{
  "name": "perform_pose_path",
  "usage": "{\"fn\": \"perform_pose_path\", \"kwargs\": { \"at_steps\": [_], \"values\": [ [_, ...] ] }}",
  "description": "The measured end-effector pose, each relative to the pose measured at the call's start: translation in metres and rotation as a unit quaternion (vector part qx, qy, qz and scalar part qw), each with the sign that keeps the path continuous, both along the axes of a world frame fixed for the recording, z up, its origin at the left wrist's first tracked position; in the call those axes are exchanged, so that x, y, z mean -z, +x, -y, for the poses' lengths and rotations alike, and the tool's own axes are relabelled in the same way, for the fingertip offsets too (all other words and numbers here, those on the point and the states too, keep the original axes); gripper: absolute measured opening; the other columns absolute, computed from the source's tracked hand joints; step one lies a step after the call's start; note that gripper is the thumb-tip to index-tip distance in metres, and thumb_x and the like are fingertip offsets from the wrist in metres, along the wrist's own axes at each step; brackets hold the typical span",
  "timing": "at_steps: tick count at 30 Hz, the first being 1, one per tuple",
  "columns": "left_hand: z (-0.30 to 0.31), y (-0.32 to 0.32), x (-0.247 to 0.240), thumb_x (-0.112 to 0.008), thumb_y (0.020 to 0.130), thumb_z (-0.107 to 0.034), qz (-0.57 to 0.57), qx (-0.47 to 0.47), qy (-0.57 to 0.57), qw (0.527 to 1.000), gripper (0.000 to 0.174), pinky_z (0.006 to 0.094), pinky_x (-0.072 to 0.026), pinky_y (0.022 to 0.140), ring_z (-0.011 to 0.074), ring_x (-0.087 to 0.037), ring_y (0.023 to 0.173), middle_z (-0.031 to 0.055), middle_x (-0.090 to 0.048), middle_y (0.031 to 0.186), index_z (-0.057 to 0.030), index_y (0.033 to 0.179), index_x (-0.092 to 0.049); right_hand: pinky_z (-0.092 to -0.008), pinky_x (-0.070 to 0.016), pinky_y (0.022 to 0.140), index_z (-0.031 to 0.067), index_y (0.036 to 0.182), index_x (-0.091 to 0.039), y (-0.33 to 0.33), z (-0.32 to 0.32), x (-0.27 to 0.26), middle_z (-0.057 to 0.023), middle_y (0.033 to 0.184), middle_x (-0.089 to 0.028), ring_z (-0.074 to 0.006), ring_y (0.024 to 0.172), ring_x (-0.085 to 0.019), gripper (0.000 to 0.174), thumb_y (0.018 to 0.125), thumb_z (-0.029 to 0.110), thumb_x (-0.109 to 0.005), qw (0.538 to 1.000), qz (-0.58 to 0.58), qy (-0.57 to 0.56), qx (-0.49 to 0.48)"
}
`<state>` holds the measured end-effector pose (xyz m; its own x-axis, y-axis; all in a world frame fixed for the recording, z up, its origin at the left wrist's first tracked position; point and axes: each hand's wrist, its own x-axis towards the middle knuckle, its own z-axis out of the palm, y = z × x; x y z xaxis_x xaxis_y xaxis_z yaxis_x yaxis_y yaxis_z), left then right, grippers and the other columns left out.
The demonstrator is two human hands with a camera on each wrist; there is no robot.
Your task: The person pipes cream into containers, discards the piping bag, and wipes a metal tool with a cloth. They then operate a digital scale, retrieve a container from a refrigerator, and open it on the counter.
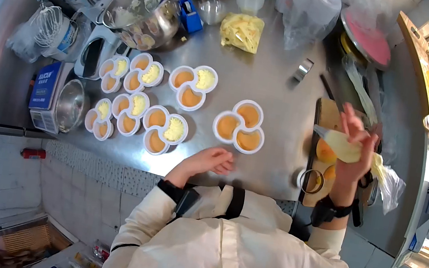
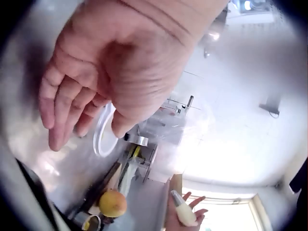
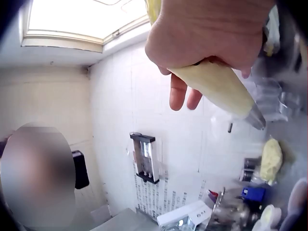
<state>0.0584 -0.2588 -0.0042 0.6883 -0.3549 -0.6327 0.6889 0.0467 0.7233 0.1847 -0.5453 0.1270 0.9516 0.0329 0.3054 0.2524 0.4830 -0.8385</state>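
My right hand is raised at the right, over the cutting board. It grips a piping bag of pale yellow cream, its metal tip pointing to the left in the head view. Some of this hand's fingers stick out away from the bag. Low at the table's front edge, my left hand hangs with fingers loosely bent and nothing in them. Just beyond it stands a white three-cup container, each cup holding an orange-brown filling. To the left stand several like containers, each with one cup of pale yellow bits.
A cutting board with orange round fruit and a metal ring lies at the right. Toward the back are a bag of yellow pieces, a steel mixing bowl and another metal ring. A smaller bowl stands far left.
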Motion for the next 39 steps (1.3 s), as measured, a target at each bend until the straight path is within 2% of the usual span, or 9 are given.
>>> {"fn": "perform_pose_path", "kwargs": {
  "at_steps": [1,3,5,10,12,16,20,27,39],
  "values": [
    [-0.006,-0.006,0.007,-0.045,0.093,-0.034,0.025,-0.071,0.054,0.996,0.030,0.0240,-0.0466,0.061,0.0114,-0.058,0.069,0.0086,-0.061,0.089,-0.0038,0.096,-0.049,-0.0478,-0.0321,0.098,0.0058,0.060,-0.046,0.006,-0.002,0.015,-0.0135,0.069,-0.055,-0.0308,0.088,-0.057,0.059,0.097,0.043,-0.019,0.991,0.021,-0.048,-0.124],
    [-0.008,-0.007,0.004,-0.046,0.093,-0.033,0.096,-0.190,0.165,0.963,0.029,0.0219,-0.0450,0.058,0.0097,-0.056,0.066,0.0051,-0.058,0.078,-0.0057,0.102,-0.043,-0.0452,-0.0434,0.082,0.0050,0.060,-0.047,0.011,-0.022,0.037,-0.0100,0.059,-0.051,-0.0259,0.064,-0.055,0.062,0.096,0.047,-0.019,0.984,0.004,-0.005,-0.177],
    [-0.005,0.002,0.008,-0.049,0.091,-0.028,0.096,-0.190,0.206,0.955,0.027,0.0223,-0.0439,0.055,0.0092,-0.055,0.062,0.0037,-0.055,0.072,-0.0075,0.106,-0.040,-0.0402,-0.0454,0.069,0.0060,0.058,-0.045,0.009,-0.051,0.051,-0.0071,0.051,-0.044,-0.0219,0.053,-0.047,0.061,0.095,0.049,-0.021,0.987,-0.038,-0.023,-0.156],
    [0.008,0.019,0.005,-0.052,0.089,-0.016,0.162,-0.179,0.277,0.930,0.022,0.0242,-0.0437,0.055,0.0108,-0.053,0.058,0.0039,-0.055,0.072,-0.0066,0.107,-0.046,-0.0368,-0.0454,0.065,0.0045,0.057,-0.044,0.014,-0.095,0.083,-0.0091,0.052,-0.047,-0.0210,0.053,-0.048,0.060,0.097,0.044,-0.022,0.978,-0.066,-0.004,-0.198],
    [0.005,0.026,0.007,-0.051,0.087,-0.013,0.244,-0.183,0.366,0.879,0.020,0.0290,-0.0438,0.059,0.0180,-0.054,0.064,0.0087,-0.056,0.076,-0.0052,0.106,-0.052,-0.0361,-0.0463,0.064,0.0032,0.057,-0.044,0.018,-0.104,0.093,-0.0098,0.053,-0.048,-0.0206,0.053,-0.049,0.060,0.097,0.041,-0.022,0.976,-0.061,-0.007,-0.211],
    [0.000,0.031,0.031,-0.052,0.086,-0.009,0.290,-0.249,0.308,0.871,0.018,0.0270,-0.0435,0.062,0.0161,-0.053,0.067,0.0073,-0.057,0.082,-0.0020,0.102,-0.057,-0.0354,-0.0463,0.062,0.0027,0.056,-0.044,0.020,-0.112,0.113,-0.0106,0.053,-0.049,-0.0203,0.053,-0.049,0.058,0.098,0.039,-0.024,0.976,-0.079,-0.002,-0.202],
    [0.000,0.027,0.043,-0.054,0.087,-0.012,0.255,-0.278,0.222,0.899,0.023,0.0238,-0.0443,0.067,0.0116,-0.056,0.073,0.0077,-0.063,0.086,-0.0019,0.107,-0.060,-0.0358,-0.0465,0.062,0.0027,0.056,-0.044,0.020,-0.119,0.129,-0.0106,0.053,-0.049,-0.0202,0.053,-0.050,0.058,0.098,0.038,-0.025,0.977,-0.102,0.015,-0.187],
    [-0.002,0.033,0.034,-0.051,0.089,-0.010,0.269,-0.253,0.211,0.905,0.027,0.0237,-0.0456,0.075,0.0095,-0.058,0.085,0.0087,-0.065,0.098,-0.0029,0.114,-0.058,-0.0360,-0.0466,0.061,0.0026,0.055,-0.043,0.020,-0.129,0.136,-0.0106,0.053,-0.049,-0.0208,0.053,-0.050,0.058,0.098,0.038,-0.025,0.977,-0.102,-0.021,-0.188],
    [-0.003,0.033,0.031,-0.052,0.089,-0.010,0.274,-0.239,0.225,0.904,0.027,0.0234,-0.0462,0.074,0.0085,-0.058,0.084,0.0089,-0.065,0.097,-0.0025,0.115,-0.057,-0.0344,-0.0452,0.057,0.0047,0.054,-0.040,0.018,-0.129,0.136,-0.0087,0.050,-0.046,-0.0187,0.049,-0.046,0.056,0.098,0.036,-0.025,0.977,-0.104,0.003,-0.186]
  ]
}}
